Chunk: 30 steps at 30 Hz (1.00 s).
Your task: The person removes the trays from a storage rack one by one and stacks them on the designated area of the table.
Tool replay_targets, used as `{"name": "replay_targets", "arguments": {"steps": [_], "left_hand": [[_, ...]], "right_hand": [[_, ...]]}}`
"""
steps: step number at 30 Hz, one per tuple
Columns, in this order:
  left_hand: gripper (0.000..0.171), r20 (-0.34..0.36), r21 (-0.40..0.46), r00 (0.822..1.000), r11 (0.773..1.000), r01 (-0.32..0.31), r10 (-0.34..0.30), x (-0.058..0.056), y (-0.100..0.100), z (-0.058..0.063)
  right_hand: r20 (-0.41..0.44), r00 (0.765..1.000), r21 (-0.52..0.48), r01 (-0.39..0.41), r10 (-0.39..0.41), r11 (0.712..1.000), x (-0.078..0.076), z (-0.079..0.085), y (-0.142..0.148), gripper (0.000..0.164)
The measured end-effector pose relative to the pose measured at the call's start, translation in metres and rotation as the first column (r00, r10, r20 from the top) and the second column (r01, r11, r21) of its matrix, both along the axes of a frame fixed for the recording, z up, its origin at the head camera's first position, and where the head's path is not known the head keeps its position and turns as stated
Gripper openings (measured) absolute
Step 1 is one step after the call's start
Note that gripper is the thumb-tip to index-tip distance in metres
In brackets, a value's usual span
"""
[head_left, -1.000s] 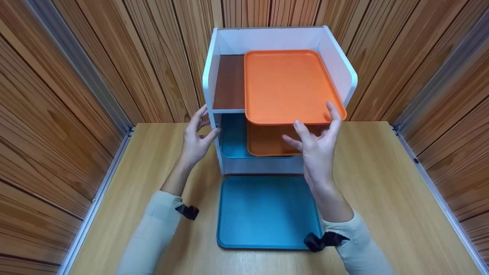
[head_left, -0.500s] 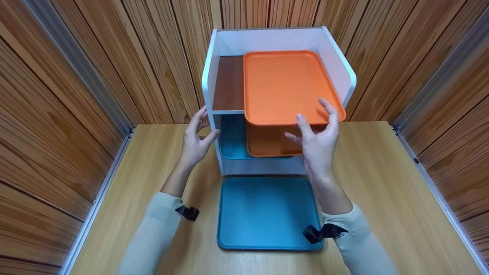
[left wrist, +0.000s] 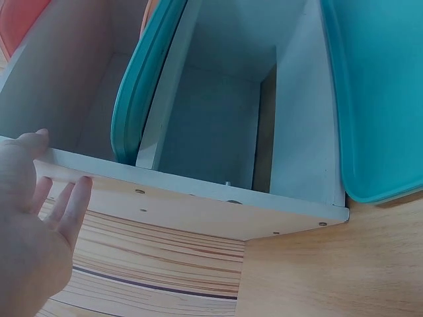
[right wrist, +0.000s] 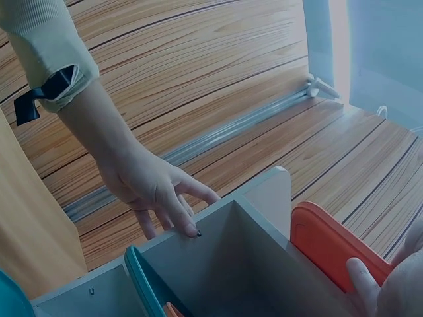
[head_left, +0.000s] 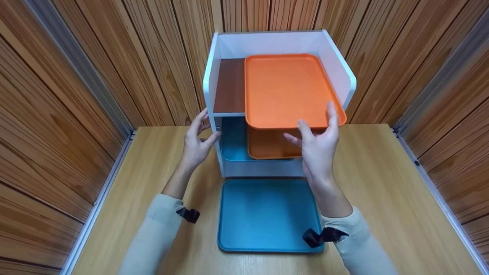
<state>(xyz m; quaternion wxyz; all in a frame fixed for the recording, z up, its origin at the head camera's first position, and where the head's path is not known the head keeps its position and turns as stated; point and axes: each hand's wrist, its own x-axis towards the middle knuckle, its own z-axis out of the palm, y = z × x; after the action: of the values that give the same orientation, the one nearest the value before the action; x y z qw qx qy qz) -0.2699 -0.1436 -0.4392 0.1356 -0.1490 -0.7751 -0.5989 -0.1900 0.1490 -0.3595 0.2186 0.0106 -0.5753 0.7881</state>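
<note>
A white shelf unit (head_left: pixel 263 168) stands against the back wall. On its top board lies an orange tray (head_left: pixel 286 91), toward the right and jutting past the front edge. My right hand (head_left: pixel 321 149) holds this tray at its front right corner; the right wrist view shows the thumb against the orange tray (right wrist: pixel 340 244). My left hand (head_left: pixel 196 141) grips the shelf's left side panel (left wrist: pixel 185 185), thumb on the front edge and fingers along the outside. Below, a darker orange tray (head_left: pixel 267 145) rests on a blue tray (head_left: pixel 233 141).
Another blue tray (head_left: pixel 267 217) lies flat on the wooden table (head_left: pixel 382 191), right before the shelf. Under the middle board is a lower compartment (left wrist: pixel 211 125). Wood-patterned walls (head_left: pixel 57 114) with metal rails enclose the table on the left, right and back.
The right index finger bent inward over the tray, then straightened. The head view has tilted slightly, shifting everything a little downward. The trays and left hand keep their places.
</note>
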Motion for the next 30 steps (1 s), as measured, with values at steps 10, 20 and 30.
{"name": "replay_targets", "arguments": {"steps": [10,20,30], "left_hand": [[0.071,-0.027,0.004,1.000,1.000,0.008,-0.008,0.000,0.001,0.000],[0.070,-0.025,0.003,1.000,1.000,0.008,-0.008,0.000,0.001,0.000],[0.070,-0.016,0.006,1.000,1.000,0.003,-0.003,0.000,0.001,0.000]], "right_hand": [[-0.022,1.000,-0.058,-0.007,0.005,0.998,0.007,0.003,0.001,0.088],[-0.152,0.987,-0.121,0.038,-0.056,0.992,0.014,-0.006,0.002,0.118],[-0.096,0.993,-0.215,0.046,-0.068,0.976,0.022,-0.007,0.004,0.110]]}}
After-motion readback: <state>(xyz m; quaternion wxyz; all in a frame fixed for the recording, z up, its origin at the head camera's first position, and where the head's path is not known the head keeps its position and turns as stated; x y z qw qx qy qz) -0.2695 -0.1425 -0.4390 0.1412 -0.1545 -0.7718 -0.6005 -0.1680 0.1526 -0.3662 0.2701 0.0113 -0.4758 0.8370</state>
